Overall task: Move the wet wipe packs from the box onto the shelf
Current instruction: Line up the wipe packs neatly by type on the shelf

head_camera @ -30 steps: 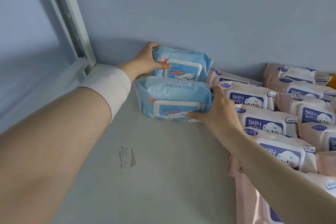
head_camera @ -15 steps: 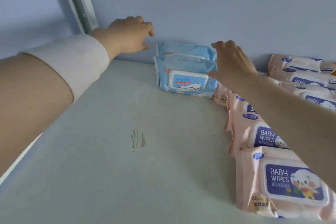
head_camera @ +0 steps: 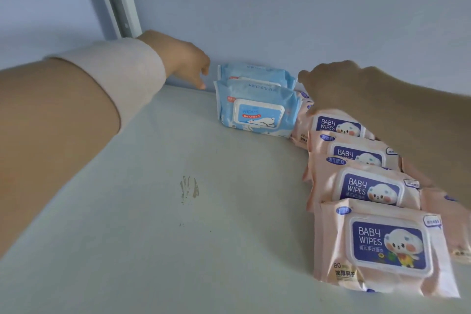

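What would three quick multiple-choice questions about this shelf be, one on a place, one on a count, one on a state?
1. Where do the blue packs stand?
A. At the back of the shelf, left of the pink packs.
B. At the shelf's front edge.
C. On top of the pink packs.

2. How many blue packs show?
A. One.
B. Two.
C. Four.

3. What does the left hand hold?
A. A blue pack.
B. A pink pack.
C. Nothing.

Answers: 1 A, they stand at the far end beside the pink packs; 2 B, one stands right behind the other; 3 C, it hovers empty to the left of the blue packs.
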The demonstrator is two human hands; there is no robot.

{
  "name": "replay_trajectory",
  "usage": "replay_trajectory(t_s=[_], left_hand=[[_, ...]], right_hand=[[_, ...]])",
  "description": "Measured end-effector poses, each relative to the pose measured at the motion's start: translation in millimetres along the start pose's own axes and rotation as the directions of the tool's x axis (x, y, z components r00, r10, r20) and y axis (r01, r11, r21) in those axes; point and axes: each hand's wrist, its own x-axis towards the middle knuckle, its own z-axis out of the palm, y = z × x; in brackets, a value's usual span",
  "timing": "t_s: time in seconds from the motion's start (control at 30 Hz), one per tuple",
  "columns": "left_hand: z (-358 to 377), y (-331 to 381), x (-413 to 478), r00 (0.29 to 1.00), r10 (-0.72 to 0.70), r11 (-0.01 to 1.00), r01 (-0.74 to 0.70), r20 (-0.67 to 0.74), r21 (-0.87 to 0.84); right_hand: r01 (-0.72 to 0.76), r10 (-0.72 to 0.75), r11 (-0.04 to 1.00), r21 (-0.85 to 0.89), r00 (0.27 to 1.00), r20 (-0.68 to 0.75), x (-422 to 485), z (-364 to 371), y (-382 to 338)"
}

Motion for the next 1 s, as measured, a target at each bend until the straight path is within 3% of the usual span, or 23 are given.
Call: replay_trajectory(t_s=[0.13,0.23,0.4,0.53,0.7,0.83,1.0], left_hand=[[6,6,18,1.000,-0.002,0.922,-0.002,-0.010,-0.387],[12,14,30,0.995,0.102,0.824,-0.080,0.007,-0.561],[26,22,45,0.989,0.139,0.867,-0.143,-0.042,-0.477],[37,23,61,0.970,0.128,0.844,-0.216,-0.208,-0.492],[43,19,61,0.959,0.144,0.826,-0.252,-0.244,-0.503],[53,34,53,0.936,0.213,0.889,-0.305,-0.280,-0.342],[61,40,54,0.893,0.214,0.901,-0.337,-0.396,-0.273]], right_hand=[[-0.059,0.051,0.977,0.204,0.998,0.046,2,24,-15],[-0.085,0.097,0.920,0.382,0.995,-0.010,11,47,-27],[-0.115,0.226,0.817,0.565,0.965,-0.131,24,66,-32],[-0.125,0.277,0.765,0.631,0.949,-0.148,39,71,-30],[-0.119,0.294,0.744,0.658,0.942,-0.162,41,73,-28],[-0.162,0.291,0.810,0.564,0.945,-0.147,32,84,-38],[-0.244,0.362,0.850,0.467,0.915,-0.179,40,98,-46]])
